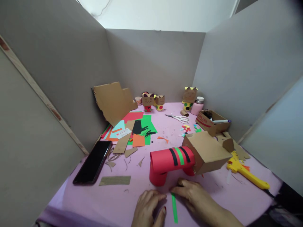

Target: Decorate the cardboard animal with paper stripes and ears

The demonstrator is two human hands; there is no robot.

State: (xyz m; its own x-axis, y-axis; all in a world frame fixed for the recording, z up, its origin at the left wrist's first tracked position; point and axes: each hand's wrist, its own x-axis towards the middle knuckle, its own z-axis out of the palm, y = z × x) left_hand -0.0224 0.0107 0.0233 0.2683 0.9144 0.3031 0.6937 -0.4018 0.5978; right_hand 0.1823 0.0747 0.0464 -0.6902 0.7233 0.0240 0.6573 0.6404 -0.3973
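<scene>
My left hand [148,208] rests on the pink table cover [94,201] at the near edge, fingers curled down and close together, beside a thin green paper strip [174,208]. My right hand [196,198] lies on the other side of the strip, fingertips pressed at its top end. Just beyond my hands stands a red paper animal [169,164] with black and green stripes and a brown cardboard box head [205,151].
A black phone [93,162] lies at the left. A yellow glue gun [246,175] lies at the right. Coloured paper sheets [139,126], cardboard scraps, scissors [178,118], small cardboard figures [153,101] and a cardboard box [211,121] sit further back. Grey walls enclose the table.
</scene>
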